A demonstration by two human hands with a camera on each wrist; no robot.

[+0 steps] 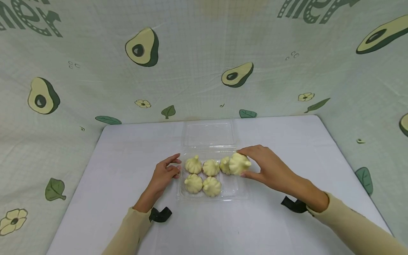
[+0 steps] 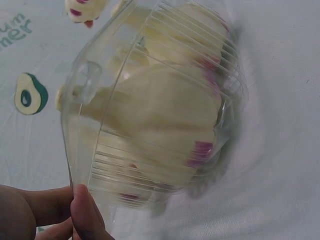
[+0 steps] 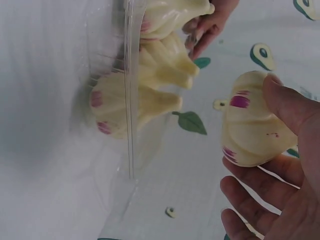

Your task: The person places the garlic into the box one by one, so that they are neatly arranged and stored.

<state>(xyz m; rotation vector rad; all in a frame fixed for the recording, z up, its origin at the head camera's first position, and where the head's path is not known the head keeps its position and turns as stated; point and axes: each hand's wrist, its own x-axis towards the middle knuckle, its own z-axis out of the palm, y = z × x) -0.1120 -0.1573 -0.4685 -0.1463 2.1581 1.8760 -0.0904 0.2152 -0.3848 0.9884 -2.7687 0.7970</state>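
Note:
My right hand [image 1: 271, 168] holds a cream garlic bulb [image 1: 239, 164] between thumb and fingers, above the right part of a clear plastic clamshell container [image 1: 232, 190]. Purple marks show on this bulb in the right wrist view, where it is apart from the container wall [image 3: 131, 155]. Several more garlic bulbs [image 1: 193, 183] sit in the container in two rows, one partly hidden behind the held bulb. My left hand [image 1: 163, 176] is at the container's left side; in the left wrist view its thumb [image 2: 86, 212] and fingers pinch the rim.
The container's clear lid [image 1: 208, 134] lies folded back toward the far table edge. A white cloth covers the table [image 1: 134, 152]. Behind and beside it hangs a curtain with avocado prints [image 1: 191, 71]. Black straps [image 1: 160, 214] are around both wrists.

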